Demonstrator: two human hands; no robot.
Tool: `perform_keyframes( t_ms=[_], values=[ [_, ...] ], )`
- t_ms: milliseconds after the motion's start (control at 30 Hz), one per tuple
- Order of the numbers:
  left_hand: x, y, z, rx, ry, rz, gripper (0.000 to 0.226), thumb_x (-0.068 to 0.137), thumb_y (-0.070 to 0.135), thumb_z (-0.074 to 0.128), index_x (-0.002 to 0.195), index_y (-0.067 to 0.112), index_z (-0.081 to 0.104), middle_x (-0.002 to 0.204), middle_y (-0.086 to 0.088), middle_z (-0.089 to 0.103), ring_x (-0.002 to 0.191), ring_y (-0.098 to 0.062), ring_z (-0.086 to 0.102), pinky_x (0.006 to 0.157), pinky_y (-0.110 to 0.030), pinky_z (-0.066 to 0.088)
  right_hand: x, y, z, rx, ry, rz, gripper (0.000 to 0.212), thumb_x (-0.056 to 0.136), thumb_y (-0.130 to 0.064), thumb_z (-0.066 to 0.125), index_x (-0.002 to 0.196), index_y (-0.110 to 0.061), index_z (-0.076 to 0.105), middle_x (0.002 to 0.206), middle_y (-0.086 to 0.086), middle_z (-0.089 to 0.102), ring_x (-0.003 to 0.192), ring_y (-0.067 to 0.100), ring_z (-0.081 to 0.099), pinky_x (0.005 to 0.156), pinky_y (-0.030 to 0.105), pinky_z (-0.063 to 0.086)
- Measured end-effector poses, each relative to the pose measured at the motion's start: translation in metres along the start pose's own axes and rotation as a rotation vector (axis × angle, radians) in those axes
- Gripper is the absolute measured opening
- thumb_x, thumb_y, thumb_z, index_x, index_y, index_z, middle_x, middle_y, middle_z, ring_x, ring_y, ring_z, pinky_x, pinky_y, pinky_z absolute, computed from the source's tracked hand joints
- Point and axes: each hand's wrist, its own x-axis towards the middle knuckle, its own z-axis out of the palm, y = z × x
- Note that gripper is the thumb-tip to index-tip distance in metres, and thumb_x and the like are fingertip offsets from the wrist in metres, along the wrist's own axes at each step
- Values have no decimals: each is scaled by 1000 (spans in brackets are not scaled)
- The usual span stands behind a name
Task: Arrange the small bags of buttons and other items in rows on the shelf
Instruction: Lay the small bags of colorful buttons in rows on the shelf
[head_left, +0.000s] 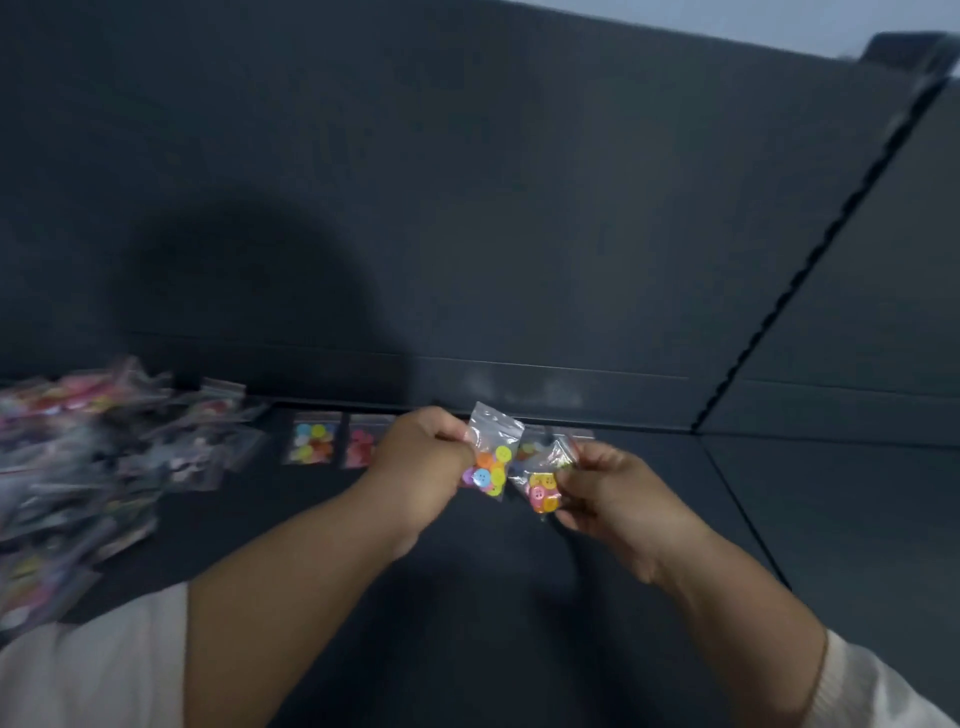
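Evidently separating two packets for placing, the left hand (423, 457) pinches a clear plastic bag of multicoloured buttons (491, 457); the right hand (602, 491) pinches another clear button bag (543, 486) above the dark shelf (467, 597).

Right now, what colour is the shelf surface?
The shelf is dark grey; the head view shows it.

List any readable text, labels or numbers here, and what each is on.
None readable.
Multicolour button bag, held by the left hand: clear, no print visible.
Orange-yellow button bag, in the right hand: same.
Mixed-button bag and pink-button bag lying on the shelf: no label shows.
Pile of bags at left: blurred, cannot tell.
Back panel: blank.
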Motion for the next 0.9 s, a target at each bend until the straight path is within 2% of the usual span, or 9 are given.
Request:
perform_keyframes(
  t_ms=[100, 233, 400, 467, 533, 633, 733, 800, 900],
  values=[
    [6, 3, 42, 74, -16, 28, 14, 80, 2, 58, 83, 15, 63, 83, -7, 68, 77, -21, 63, 69, -30, 48, 3, 6, -44, -143, 144, -45, 14, 86, 2, 58, 93, -10, 61, 70, 2, 66, 54, 8, 58, 50, 19, 46],
    [14, 3, 84, 150, -15, 17, 16, 77, 8, 59, 84, 22, 63, 84, -4, 71, 82, -25, 68, 79, -41, 54, 16, 13, -95, -343, 259, -93, 14, 80, 6, 62, 82, -7, 58, 55, 3, 60, 42, 7, 52, 46, 18, 43],
    [24, 4, 115, 199, -20, 1, 24, 76, 2, 58, 82, 25, 60, 83, -4, 69, 81, -25, 67, 77, -40, 54, 44, 20, -133, -561, 280, -99, 15, 83, -2, 62, 80, -17, 61, 70, 0, 66, 67, 17, 60, 68, 28, 49],
    [27, 4, 122, 208, -10, 8, 25, 79, 2, 58, 82, 27, 58, 83, -3, 67, 80, -23, 66, 78, -40, 56, 54, 21, -138, -562, 293, -112, 22, 83, -2, 61, 102, -13, 64, 86, -1, 67, 81, 17, 62, 79, 30, 51],
    [31, 4, 127, 209, 5, 16, 23, 80, 4, 58, 86, 26, 59, 85, -3, 67, 79, -22, 66, 76, -40, 56, 56, 21, -139, -606, 333, -149, 43, 86, -4, 57, 128, -14, 53, 114, 2, 64, 102, 18, 60, 91, 29, 47],
    [34, 1, 129, 197, 28, 23, 23, 81, 4, 58, 83, 27, 58, 87, -3, 66, 79, -20, 64, 73, -35, 53, 44, 25, -138, -856, 383, -326, 50, 90, -9, 53, 138, -17, 44, 139, 5, 49, 127, 22, 46, 103, 27, 35],
    [39, 0, 126, 162, 58, 3, 25, 79, 2, 60, 80, 26, 57, 85, -5, 66, 77, -21, 63, 71, -32, 50, 28, 40, -132, -1107, 192, -473, 45, 95, -20, 47, 140, -21, 43, 146, -1, 41, 133, 18, 38, 108, 22, 27],
    [43, 0, 122, 138, 97, -13, 24, 78, 1, 61, 81, 25, 58, 85, -5, 67, 78, -22, 64, 73, -34, 51, 26, 50, -130, -1246, 62, -456, 48, 98, -27, 40, 145, -23, 34, 153, -4, 29, 140, 15, 26, 113, 23, 17],
    [47, -1, 117, 108, 139, -32, 21, 80, 4, 62, 84, 24, 58, 86, -1, 66, 74, -18, 62, 64, -29, 48, 33, 53, -126, -1335, 25, -434, 50, 100, -34, 30, 149, -25, 22, 157, -5, 17, 144, 12, 12, 115, 24, 5]
  ],
)
